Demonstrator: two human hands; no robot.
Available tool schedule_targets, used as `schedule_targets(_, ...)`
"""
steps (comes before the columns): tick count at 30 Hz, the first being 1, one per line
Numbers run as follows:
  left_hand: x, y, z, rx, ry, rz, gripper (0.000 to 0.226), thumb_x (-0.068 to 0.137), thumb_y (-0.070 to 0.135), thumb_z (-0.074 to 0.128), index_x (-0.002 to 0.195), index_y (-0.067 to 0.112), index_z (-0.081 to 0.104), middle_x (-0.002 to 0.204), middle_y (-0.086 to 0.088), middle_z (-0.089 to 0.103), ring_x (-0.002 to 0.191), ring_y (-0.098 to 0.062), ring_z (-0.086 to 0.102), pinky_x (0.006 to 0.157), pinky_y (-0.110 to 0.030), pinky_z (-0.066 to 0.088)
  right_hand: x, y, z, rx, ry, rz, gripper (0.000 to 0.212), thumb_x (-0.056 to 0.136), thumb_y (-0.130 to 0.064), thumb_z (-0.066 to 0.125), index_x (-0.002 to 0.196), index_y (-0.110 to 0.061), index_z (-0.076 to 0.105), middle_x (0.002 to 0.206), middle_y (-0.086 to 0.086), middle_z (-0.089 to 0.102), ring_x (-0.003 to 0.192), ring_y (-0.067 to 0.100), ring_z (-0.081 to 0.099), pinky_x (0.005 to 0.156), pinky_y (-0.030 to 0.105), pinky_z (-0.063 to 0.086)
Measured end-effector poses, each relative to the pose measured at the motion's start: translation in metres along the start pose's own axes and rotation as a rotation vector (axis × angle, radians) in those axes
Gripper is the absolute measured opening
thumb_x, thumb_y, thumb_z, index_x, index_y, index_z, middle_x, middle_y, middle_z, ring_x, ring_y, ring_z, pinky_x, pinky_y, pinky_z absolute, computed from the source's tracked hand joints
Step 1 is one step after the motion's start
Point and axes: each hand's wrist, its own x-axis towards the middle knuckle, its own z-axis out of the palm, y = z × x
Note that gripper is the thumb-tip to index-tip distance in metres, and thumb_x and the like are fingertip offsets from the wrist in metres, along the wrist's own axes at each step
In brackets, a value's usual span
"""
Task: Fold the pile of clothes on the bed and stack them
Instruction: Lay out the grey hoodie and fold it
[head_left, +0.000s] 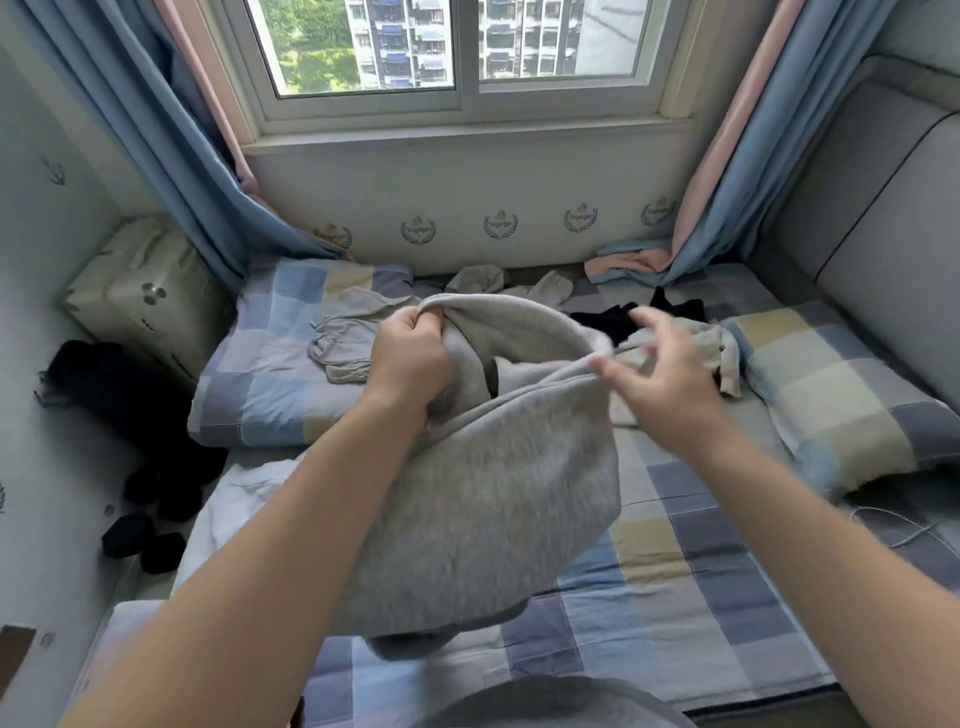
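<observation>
Clutching the grey garment (483, 499) by its hem, left hand (410, 358) fisted, right hand (670, 384) splayed beside it — both should pinch it taut and level.

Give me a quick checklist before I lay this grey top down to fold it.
1. Left hand grips grey top: ok.
2. Right hand holds its edge: cannot tell, blurred.
3. Top spread flat: not ok, bunched.
4. Bare checked sheet in front to lay it: ok.
5. Other clothes folded: not ok; beige garment and black garment lie loose.
</observation>
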Motion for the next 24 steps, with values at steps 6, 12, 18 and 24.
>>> schedule_targets(6,-0.023,0.015,0.018,0.119,-0.247,0.157,0.028,0.103,0.021,0.050,0.091,0.000,0.063,0.081,-0.011,0.058,0.074,-0.020,0.053,0.065,-0.046,0.048,-0.037,-0.021,0.064,0.124,-0.407,0.088,0.094,0.058,-0.070,0.078,0.138,-0.035,0.043,0.130,-0.013,0.055,0.118,0.007,0.054,0.100,0.034,0.047)
schedule_targets(12,0.004,0.021,-0.021,-0.018,-0.034,0.103,0.023,0.104,0.017,0.047,0.091,0.011,0.066,0.088,-0.011,0.066,0.082,-0.021,0.063,0.081,-0.041,0.056,-0.003,0.036,0.047,0.020,-0.450,-0.101,0.022,0.081,-0.012,0.075,0.083,-0.031,0.063,0.079,-0.006,0.066,0.078,0.008,0.060,0.072,0.032,0.045)
schedule_targets(18,0.001,0.025,-0.034,-0.236,-0.134,-0.030,0.026,0.108,0.022,0.045,0.093,0.014,0.064,0.085,-0.006,0.064,0.075,-0.015,0.062,0.064,-0.024,0.057,0.015,0.071,0.023,-0.206,-0.309,0.024,0.054,0.082,-0.019,0.073,0.132,-0.026,0.054,0.136,0.003,0.052,0.129,0.022,0.049,0.103,0.034,0.041)
schedule_targets(24,-0.013,0.031,-0.009,-0.351,-0.283,-0.166,0.027,0.108,0.028,0.046,0.094,0.014,0.064,0.081,-0.007,0.069,0.074,-0.020,0.068,0.070,-0.037,0.061,-0.022,0.026,0.070,-0.017,-0.558,-0.141,0.092,0.065,-0.062,0.080,0.144,-0.053,0.034,0.156,-0.020,0.030,0.144,0.008,0.032,0.118,0.043,0.031)
